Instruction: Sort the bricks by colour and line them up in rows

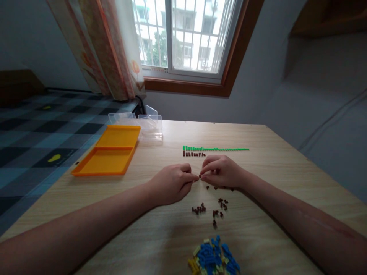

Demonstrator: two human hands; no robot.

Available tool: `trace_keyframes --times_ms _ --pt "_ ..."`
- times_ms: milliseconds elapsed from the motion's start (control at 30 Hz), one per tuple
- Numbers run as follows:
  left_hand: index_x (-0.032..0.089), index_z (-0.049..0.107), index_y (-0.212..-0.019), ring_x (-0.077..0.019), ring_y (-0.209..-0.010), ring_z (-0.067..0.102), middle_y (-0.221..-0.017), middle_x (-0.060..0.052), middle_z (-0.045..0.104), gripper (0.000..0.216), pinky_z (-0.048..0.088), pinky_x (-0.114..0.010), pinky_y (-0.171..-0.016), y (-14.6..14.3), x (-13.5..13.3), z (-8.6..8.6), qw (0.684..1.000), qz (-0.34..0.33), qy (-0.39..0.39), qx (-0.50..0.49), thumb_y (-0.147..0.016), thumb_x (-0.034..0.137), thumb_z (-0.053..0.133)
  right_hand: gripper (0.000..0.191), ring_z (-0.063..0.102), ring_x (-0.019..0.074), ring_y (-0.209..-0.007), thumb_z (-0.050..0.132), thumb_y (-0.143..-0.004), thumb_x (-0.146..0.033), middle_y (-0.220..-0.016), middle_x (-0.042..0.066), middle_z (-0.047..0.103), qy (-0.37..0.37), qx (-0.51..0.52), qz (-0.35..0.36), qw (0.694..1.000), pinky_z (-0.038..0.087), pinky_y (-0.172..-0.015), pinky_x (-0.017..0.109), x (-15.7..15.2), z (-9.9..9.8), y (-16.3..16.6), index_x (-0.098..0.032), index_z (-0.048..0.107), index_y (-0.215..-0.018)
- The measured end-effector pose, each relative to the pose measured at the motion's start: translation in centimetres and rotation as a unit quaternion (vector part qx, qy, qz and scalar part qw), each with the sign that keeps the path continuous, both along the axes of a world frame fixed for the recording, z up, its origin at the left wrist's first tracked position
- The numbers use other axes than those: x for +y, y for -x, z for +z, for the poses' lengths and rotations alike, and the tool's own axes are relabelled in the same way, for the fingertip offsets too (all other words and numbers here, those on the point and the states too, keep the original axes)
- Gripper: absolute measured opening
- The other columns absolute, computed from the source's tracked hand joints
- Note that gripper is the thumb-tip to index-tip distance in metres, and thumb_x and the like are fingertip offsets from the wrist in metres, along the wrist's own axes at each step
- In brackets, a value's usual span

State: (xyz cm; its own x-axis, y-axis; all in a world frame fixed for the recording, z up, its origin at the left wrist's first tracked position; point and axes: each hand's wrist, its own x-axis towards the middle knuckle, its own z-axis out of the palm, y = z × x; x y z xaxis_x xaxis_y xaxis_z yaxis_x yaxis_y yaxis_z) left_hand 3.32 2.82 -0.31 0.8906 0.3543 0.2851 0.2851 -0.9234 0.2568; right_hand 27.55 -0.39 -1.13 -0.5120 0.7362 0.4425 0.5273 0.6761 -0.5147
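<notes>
My left hand (172, 182) and my right hand (221, 172) meet over the middle of the wooden table (272, 160), fingertips pinched together on a tiny brown brick (199, 177). Just beyond them lies a long row of green bricks (215, 149) and a shorter row of brown bricks (194, 154). Loose brown bricks (213, 209) are scattered on the near side of my hands. A pile of blue and yellow bricks (212, 257) sits at the table's front edge.
An open orange case (110, 151) lies at the table's left side, with clear plastic boxes (143, 123) behind it. A bed with a checked cover (37, 130) is to the left, a curtained window (183, 34) beyond.
</notes>
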Motion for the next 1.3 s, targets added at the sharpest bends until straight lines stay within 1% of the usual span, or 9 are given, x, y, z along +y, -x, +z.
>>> trace_keyframes --times_ms 133,233,300,467,633,1067,1300 --pt "0.023 0.074 -0.112 -0.017 -0.076 0.065 -0.087 -0.006 0.064 0.033 0.054 -0.03 -0.069 0.0 -0.1 0.1 1.0 0.007 0.0 0.01 -0.093 0.021 0.048 0.009 0.059 0.0097 -0.062 0.069 -0.085 -0.024 -0.083 0.002 0.071 -0.02 -0.032 0.007 0.999 0.047 -0.056 0.023 -0.1 -0.1 0.0 -0.022 0.077 -0.083" --pt "0.021 0.074 -0.111 -0.0165 -0.075 0.065 -0.088 -0.007 0.064 0.032 0.054 -0.029 -0.068 0.0 -0.1 0.0 1.0 0.011 -0.001 0.006 -0.093 0.022 0.048 0.011 0.061 0.0113 -0.066 0.067 -0.085 -0.022 -0.085 0.002 0.072 -0.036 -0.059 -0.007 0.998 0.048 -0.06 0.025 0.1 0.0 -0.5 -0.023 0.077 -0.083" --pt "0.02 0.074 -0.11 -0.0163 -0.075 0.065 -0.088 -0.007 0.064 0.032 0.055 -0.028 -0.068 0.0 -0.1 0.0 1.0 0.01 0.0 0.0 -0.094 0.021 0.047 0.012 0.062 0.012 -0.066 0.066 -0.085 -0.021 -0.086 0.002 0.072 -0.043 -0.076 -0.04 0.995 0.048 -0.061 0.025 0.5 0.0 -1.3 -0.023 0.077 -0.082" --pt "0.018 0.074 -0.108 -0.0169 -0.077 0.065 -0.09 -0.007 0.065 0.03 0.055 -0.029 -0.069 0.1 -0.2 0.2 1.0 0.007 0.006 -0.021 -0.093 0.02 0.048 0.013 0.06 0.0133 -0.064 0.066 -0.084 -0.019 -0.084 0.004 0.072 -0.049 -0.088 -0.155 0.983 0.047 -0.061 0.027 2.3 -0.6 -3.5 -0.022 0.079 -0.082" --pt "0.019 0.074 -0.106 -0.0169 -0.076 0.065 -0.089 -0.007 0.065 0.03 0.055 -0.029 -0.068 0.0 -0.2 0.3 1.0 0.008 0.005 -0.023 -0.092 0.019 0.047 0.014 0.059 0.0139 -0.064 0.066 -0.087 -0.023 -0.085 0.004 0.072 -0.053 -0.085 -0.203 0.974 0.047 -0.061 0.028 3.5 -1.0 -3.7 -0.022 0.08 -0.084" --pt "0.019 0.074 -0.106 -0.0166 -0.075 0.065 -0.089 -0.006 0.065 0.03 0.054 -0.029 -0.067 0.0 -0.2 0.3 1.0 0.007 0.002 -0.023 -0.092 0.019 0.047 0.014 0.061 0.0145 -0.068 0.066 -0.09 -0.025 -0.087 0.004 0.073 -0.059 -0.074 -0.199 0.975 0.048 -0.063 0.028 3.9 -1.6 -3.3 -0.022 0.08 -0.087" --pt "0.018 0.074 -0.106 -0.017 -0.076 0.066 -0.09 -0.007 0.066 0.031 0.055 -0.03 -0.069 0.0 -0.2 0.1 1.0 0.004 -0.003 -0.027 -0.092 0.019 0.047 0.012 0.059 0.0126 -0.066 0.068 -0.089 -0.025 -0.087 0.004 0.072 -0.072 -0.065 -0.205 0.974 0.047 -0.062 0.026 3.7 -1.6 -3.3 -0.021 0.08 -0.086"
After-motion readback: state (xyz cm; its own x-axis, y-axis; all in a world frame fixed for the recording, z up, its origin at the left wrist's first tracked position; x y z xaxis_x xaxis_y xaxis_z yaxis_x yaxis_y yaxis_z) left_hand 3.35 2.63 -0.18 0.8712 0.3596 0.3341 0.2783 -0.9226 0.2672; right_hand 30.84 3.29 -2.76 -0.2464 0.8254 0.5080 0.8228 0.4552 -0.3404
